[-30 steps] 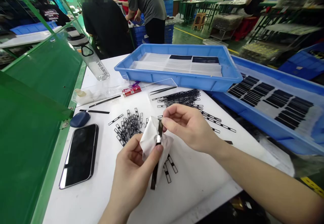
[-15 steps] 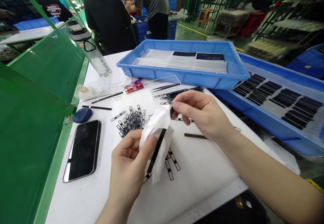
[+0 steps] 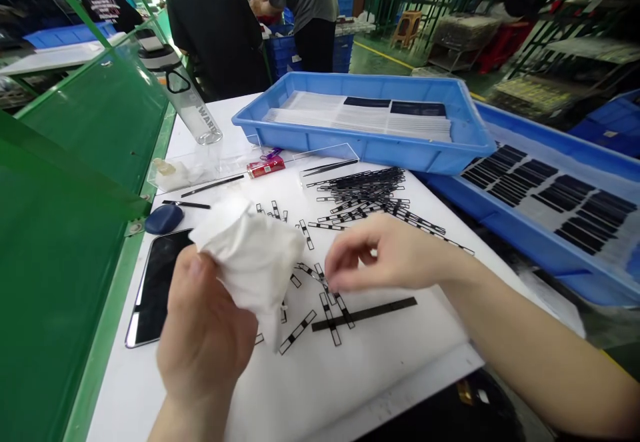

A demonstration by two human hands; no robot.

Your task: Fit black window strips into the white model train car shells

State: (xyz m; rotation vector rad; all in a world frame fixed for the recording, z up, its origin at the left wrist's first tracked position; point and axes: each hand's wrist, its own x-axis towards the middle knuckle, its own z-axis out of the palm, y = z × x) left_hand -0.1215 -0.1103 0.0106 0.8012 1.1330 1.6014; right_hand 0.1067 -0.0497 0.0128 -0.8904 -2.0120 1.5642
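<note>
My left hand [image 3: 200, 335] is raised above the white table [image 3: 380, 369] and closed on a crumpled white cloth [image 3: 250, 255]. My right hand [image 3: 385, 255] hovers low over a scatter of small black slotted strips [image 3: 325, 295], with thumb and fingers pinched together; whether a strip is between them I cannot make out. A long plain black strip [image 3: 365, 313] lies flat on the table just below that hand. A larger heap of black strips [image 3: 370, 192] lies farther back, in front of the blue tray [image 3: 360, 145].
A black phone [image 3: 155, 282] and a dark blue case [image 3: 164, 218] lie at the left by the green partition [image 3: 75, 182]. A clear bottle [image 3: 193, 105], a red lighter [image 3: 266, 167] and a second blue tray [image 3: 550, 215] of black parts stand around. People stand behind the table.
The long black strip has left my hands and now lies on the table. My left hand lifted with the cloth; my right hand dropped to the small strips.
</note>
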